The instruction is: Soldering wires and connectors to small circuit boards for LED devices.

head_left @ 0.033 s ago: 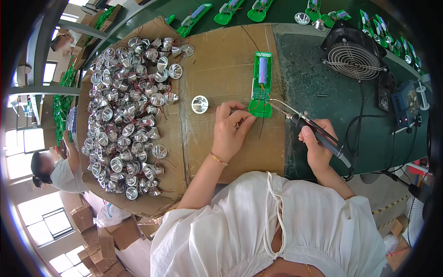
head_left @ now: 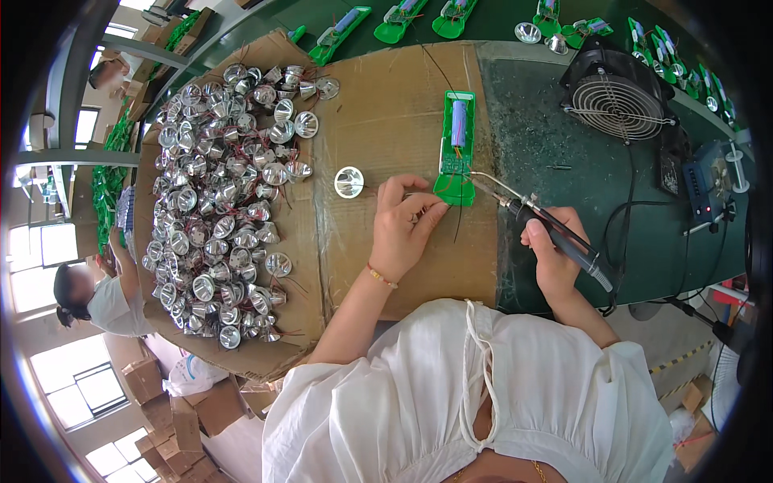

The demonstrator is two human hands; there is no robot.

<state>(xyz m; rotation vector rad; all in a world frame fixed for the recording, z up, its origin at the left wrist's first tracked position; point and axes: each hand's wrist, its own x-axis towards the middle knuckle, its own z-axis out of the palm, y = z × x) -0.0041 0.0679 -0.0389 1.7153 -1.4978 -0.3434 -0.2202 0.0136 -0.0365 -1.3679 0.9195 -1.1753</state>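
Note:
A green flashlight casing [head_left: 456, 189] lies lengthwise in front of me, with a purple battery cell [head_left: 459, 122] and a small circuit board [head_left: 454, 164] inside. My left hand [head_left: 402, 224] is pinched at the casing's lower left edge; whatever lies between the fingertips is too small to name. My right hand [head_left: 555, 249] grips a soldering iron [head_left: 555, 233], its tip at the board's right side. Left of my left hand sits a silver reflector cup [head_left: 349, 183], a thin lead running from it toward that hand. A dark thin wire [head_left: 458, 225] hangs below the casing.
A big heap of reflector cups [head_left: 217, 209] with red wires fills a cardboard tray at left. A black fan [head_left: 616, 101] and a blue soldering station [head_left: 706, 187] stand at right, with cables. More green casings [head_left: 400, 20] line the far edge. A person [head_left: 113, 298] is at left.

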